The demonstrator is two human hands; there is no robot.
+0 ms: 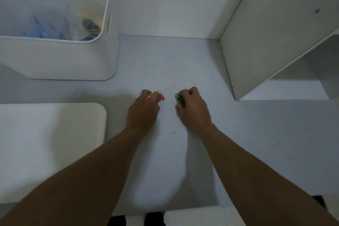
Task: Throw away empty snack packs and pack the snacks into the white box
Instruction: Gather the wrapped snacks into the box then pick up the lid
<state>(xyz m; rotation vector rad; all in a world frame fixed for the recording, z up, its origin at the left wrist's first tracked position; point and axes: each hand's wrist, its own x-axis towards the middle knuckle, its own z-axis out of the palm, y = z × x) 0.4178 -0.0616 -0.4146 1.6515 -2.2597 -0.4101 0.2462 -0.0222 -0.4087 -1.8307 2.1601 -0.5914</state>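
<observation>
My left hand (pixel 144 108) rests on the pale tabletop, fingers closed around a small red and yellow snack pack (pixel 161 96) whose end sticks out past the knuckles. A little to its right, my right hand (pixel 192 108) is closed around a green and dark snack pack (pixel 179 98), mostly hidden under the fingers. The white box (pixel 60 60) stands at the back left, open on top, with blue, yellow and dark wrappers lying inside it.
A white lid or flat board (pixel 55 143) lies at the left beside my left forearm. A white shelf unit (pixel 275 42) rises on the right. The wall closes off the back of the table (pixel 165 60).
</observation>
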